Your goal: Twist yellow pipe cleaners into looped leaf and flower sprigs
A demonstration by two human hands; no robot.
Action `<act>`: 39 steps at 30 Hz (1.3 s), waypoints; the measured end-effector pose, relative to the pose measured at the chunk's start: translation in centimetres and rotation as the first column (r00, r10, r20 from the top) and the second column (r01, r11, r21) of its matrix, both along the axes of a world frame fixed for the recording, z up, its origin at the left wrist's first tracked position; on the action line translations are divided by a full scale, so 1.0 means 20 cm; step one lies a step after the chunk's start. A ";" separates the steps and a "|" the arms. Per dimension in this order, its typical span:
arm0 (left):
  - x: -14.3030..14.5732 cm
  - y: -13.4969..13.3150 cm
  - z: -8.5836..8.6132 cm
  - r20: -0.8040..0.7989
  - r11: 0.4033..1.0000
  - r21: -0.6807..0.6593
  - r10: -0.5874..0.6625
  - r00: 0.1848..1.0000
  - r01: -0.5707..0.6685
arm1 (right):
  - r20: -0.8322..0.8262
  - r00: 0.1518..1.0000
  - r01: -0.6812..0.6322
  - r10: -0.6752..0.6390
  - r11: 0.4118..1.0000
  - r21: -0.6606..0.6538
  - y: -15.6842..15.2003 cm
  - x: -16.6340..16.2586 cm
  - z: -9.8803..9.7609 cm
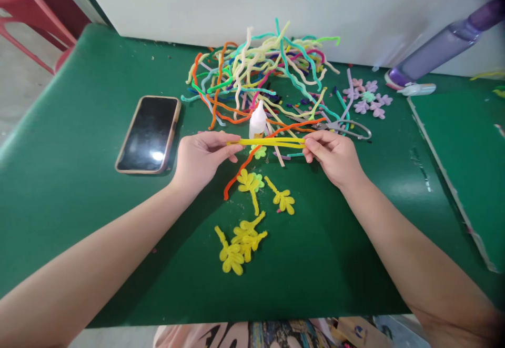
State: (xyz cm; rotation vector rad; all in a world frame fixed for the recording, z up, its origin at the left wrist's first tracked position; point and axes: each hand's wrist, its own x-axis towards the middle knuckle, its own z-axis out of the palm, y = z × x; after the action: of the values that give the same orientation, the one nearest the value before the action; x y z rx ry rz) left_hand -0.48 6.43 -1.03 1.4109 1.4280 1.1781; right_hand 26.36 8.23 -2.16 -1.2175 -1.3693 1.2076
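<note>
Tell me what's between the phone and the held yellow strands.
In the head view, the left hand lies between the phone and the yellow strands, gripping their left end.

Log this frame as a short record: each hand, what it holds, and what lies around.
Left hand: pinches one end of thin yellow strands
Right hand: pinches their other end
Strands: straight between the hands; one folded or separate, unclear
Nearer the person: yellow fuzzy leaf-shaped pieces
Beyond the hands: white plastic nozzle bottle, tangled multicoloured fuzzy stems
Left side: dark-screened phone
Surface: green tabletop
</note>
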 end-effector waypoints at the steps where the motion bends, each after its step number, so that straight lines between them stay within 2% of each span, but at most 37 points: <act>1: 0.00 0.00 0.00 -0.005 1.000 0.000 -0.002 1.000 0.002 | 0.001 1.000 0.003 -0.003 1.000 -0.003 0.00 0.00 0.00; 13: 0.00 0.00 0.00 -0.091 0.999 0.041 0.016 0.996 -0.013 | 0.006 1.000 0.005 -0.005 1.000 -0.003 0.00 0.00 0.00; 33: 0.00 0.00 0.01 -0.109 1.000 0.022 0.011 0.994 -0.009 | -0.024 1.000 -0.015 0.016 1.000 0.007 0.00 0.01 0.00; 39: 0.00 0.01 0.01 -0.105 1.000 0.019 0.008 0.994 -0.006 | 0.066 0.997 -0.035 0.030 0.997 0.066 -0.01 0.00 0.00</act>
State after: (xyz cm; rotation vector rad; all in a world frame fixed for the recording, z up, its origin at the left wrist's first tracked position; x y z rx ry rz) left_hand -0.54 6.56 -0.87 1.5015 1.4984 1.1391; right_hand 26.40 8.01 -2.21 -1.2006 -1.4710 1.1439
